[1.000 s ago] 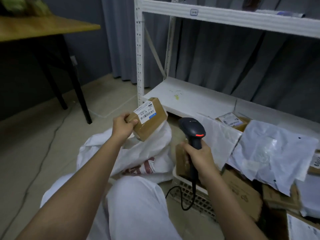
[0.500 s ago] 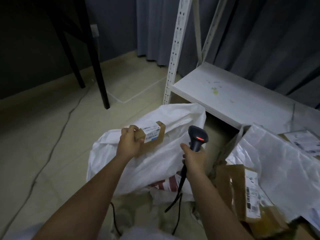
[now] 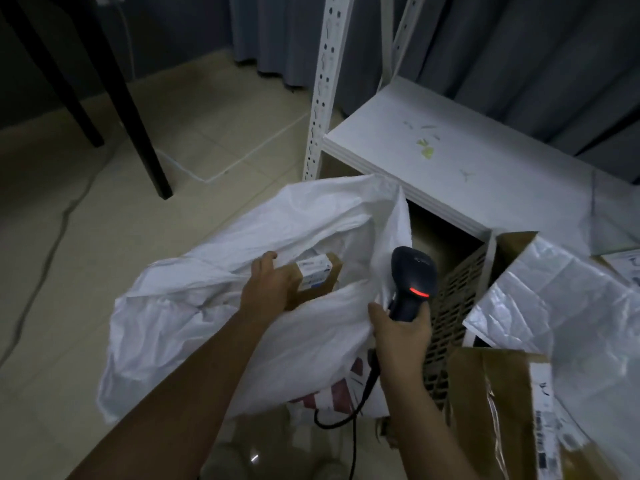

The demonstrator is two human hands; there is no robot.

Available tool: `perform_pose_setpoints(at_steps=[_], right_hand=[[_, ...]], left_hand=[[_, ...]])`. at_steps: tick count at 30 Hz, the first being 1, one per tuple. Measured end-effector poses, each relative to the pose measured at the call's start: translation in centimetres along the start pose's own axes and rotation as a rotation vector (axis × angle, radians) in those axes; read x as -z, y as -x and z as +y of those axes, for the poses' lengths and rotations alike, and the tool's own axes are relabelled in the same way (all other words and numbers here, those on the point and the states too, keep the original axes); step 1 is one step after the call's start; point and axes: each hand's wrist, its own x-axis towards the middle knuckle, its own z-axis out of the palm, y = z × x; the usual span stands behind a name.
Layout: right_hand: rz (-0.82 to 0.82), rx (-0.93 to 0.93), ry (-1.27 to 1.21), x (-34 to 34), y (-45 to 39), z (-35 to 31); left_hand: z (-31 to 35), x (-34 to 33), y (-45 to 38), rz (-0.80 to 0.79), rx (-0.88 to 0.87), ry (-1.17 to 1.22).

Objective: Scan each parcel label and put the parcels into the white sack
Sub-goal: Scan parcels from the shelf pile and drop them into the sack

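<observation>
Parcel [image 3: 313,278], a small brown box with a white label on top, sits in the open mouth of the white sack [image 3: 242,306], gripped at its near end by the left hand [image 3: 272,287], whose fingers curl round it. The sack lies crumpled on a pale tiled floor [image 3: 69,271], its opening facing up toward the camera. Just beside its right edge the right hand [image 3: 403,332] is wrapped round the handle of a dark scanner [image 3: 414,278] with a red light lit and a black cord trailing down. Right of that stands a slatted white crate [image 3: 453,306], and over it lie a grey plastic mailer [image 3: 561,306] and a larger cardboard box [image 3: 495,410] with a label. Behind, a white shelf [image 3: 467,168] on a perforated post [image 3: 323,84] stands before grey curtains [image 3: 502,46]; black table legs [image 3: 114,91] stand at the left.
</observation>
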Motion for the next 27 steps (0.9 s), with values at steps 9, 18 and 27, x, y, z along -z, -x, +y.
perform_pose_setpoints(at_steps=[9,18,27], right_hand=[[-0.015,-0.044,0.065,2.8,1.0,0.9],[-0.198,0.179,0.173,4.5,3.4,-3.2],[-0.33,0.076,0.604,4.6,2.9,-1.1]], left_hand=[[3.8,-0.3,3.0,-0.496,0.12,0.556],[6.2,1.3,10.4,-0.22,-0.134,0.801],[5.7,4.2,13.0,-0.409,-0.041,0.786]])
